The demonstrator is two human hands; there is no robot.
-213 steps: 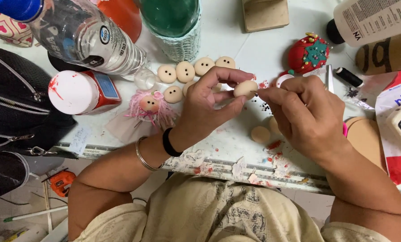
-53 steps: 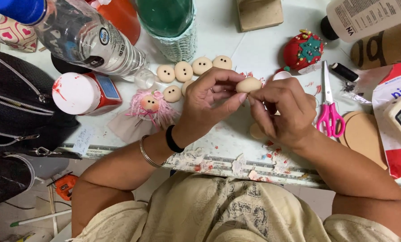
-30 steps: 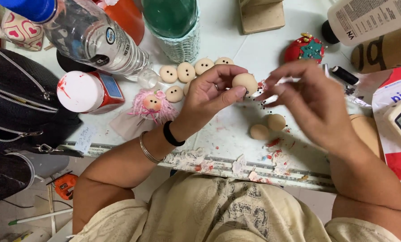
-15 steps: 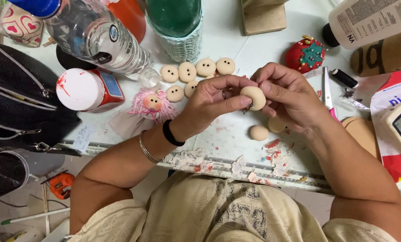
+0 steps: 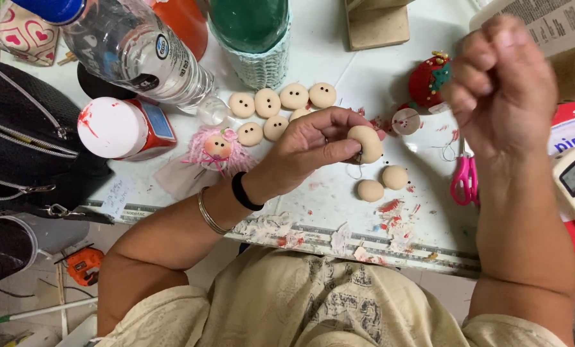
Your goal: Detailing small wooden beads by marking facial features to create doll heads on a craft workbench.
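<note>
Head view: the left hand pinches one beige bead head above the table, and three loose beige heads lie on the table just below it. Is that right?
Not quite. The head view shows two loose beige heads on the table just below, not three. The rest holds: the left hand pinches one beige bead head above the table.

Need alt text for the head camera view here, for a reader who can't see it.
A person's left hand pinches a beige doll head over a paint-flecked white table, while the right hand is raised in a loose fist. Finished beige heads with dot eyes, a pink-haired doll and pink scissors lie around.
</note>
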